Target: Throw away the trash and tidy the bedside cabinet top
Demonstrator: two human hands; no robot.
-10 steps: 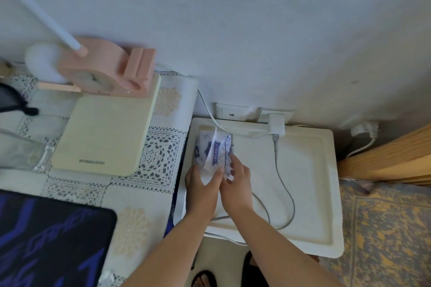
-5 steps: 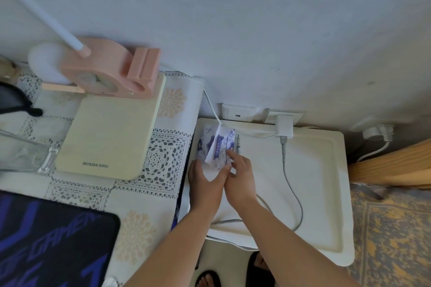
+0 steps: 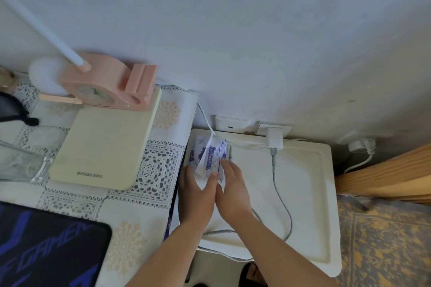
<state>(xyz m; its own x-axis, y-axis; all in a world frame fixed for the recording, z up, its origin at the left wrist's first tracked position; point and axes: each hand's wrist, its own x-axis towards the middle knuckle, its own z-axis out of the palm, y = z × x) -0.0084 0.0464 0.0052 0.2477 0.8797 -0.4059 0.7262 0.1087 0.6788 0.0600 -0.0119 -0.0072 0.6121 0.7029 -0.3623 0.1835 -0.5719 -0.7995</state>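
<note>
A crumpled white wrapper with blue print [image 3: 208, 155] lies at the far left corner of the white bedside cabinet top [image 3: 305, 196]. My left hand [image 3: 195, 193] grips its near left edge with the thumb on top. My right hand [image 3: 233, 187] presses its near right part with the fingers laid over it. A thin dark pen-like thing [image 3: 231, 152] lies just right of the wrapper. A grey charging cable [image 3: 283, 202] runs from a white plug [image 3: 274, 139] across the cabinet top and loops back under my right forearm.
To the left stands a table with a lace-pattern cloth [image 3: 149, 170], a cream tablet-shaped board [image 3: 105, 147], a pink lamp base with clock [image 3: 105, 86] and a dark mouse mat [image 3: 46, 247]. A wooden bed frame [image 3: 384, 177] and patterned rug [image 3: 384, 244] lie right.
Both hands stay on the wrapper in the cabinet's far left corner. The wrapper has been flattened down lower against the top. My view has shifted slightly.
</note>
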